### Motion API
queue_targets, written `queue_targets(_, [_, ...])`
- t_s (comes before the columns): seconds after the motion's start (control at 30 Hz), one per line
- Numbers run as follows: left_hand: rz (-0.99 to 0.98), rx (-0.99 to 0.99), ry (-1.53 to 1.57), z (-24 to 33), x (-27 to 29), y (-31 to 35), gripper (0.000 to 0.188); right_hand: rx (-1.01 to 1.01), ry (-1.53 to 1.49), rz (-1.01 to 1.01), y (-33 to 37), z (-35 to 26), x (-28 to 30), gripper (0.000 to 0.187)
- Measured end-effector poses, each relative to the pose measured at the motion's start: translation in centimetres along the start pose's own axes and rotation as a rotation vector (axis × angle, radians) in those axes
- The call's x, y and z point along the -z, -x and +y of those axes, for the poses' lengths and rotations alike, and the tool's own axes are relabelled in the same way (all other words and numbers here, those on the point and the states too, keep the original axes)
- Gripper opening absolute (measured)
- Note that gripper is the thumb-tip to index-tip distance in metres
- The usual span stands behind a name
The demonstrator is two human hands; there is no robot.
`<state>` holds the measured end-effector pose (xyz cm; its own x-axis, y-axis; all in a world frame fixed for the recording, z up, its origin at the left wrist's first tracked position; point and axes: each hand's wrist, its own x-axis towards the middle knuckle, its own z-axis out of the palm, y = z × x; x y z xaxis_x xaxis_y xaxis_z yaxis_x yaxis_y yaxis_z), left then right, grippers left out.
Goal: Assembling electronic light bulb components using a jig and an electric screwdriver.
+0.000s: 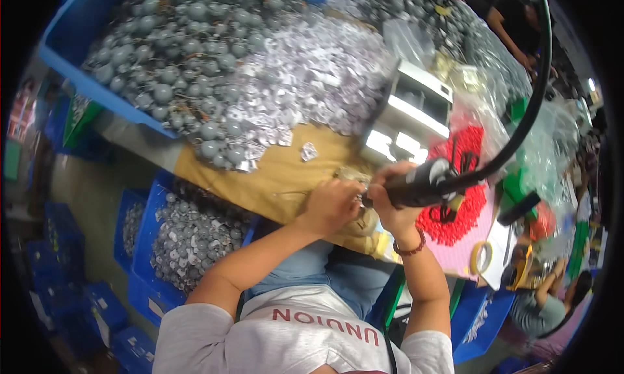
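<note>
My right hand (pixel 394 208) is wrapped round a black electric screwdriver (pixel 416 185), whose thick black cable (pixel 530 117) arcs up at the right. The tool lies tilted, with its tip toward my left hand (pixel 333 206). That hand is closed close to the tip, its fingers pinched on something small that I cannot make out. Both hands are over the front edge of a table covered with a tan sheet (pixel 260 187). Just beyond them stands a white box-shaped device (pixel 419 91) with an open front. One loose white piece (pixel 308 152) lies on the sheet.
Grey ball-shaped parts (pixel 188 46) and small white pieces (pixel 318 68) are heaped at the back. Red parts (pixel 455 215) and a tape roll (pixel 481 257) lie right. A blue bin (pixel 144 257) of grey parts stands lower left. Another person (pixel 543 309) sits at far right.
</note>
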<state>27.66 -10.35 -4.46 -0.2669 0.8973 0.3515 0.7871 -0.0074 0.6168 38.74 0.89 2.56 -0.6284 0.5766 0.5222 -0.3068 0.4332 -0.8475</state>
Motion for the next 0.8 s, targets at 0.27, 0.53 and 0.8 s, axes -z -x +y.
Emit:
queue_targets(0.27, [0.012, 0.025, -0.004, -0.2, -0.2, 0.2, 0.033, 0.047, -0.004, -0.02, 1.5, 0.6, -0.6, 0.041])
queue_targets(0.53, [-0.062, 0.071, -0.018, 0.4, -0.9, 0.4, 0.029, -0.069, -0.191, 0.036, 1.6, 0.1, 0.1, 0.037])
queue_targets(0.8, [-0.178, 0.154, -0.044, 0.3, 0.1, 0.2, 0.033, -0.27, -0.129, 0.509, -1.0, -2.0, 5.0, 0.024])
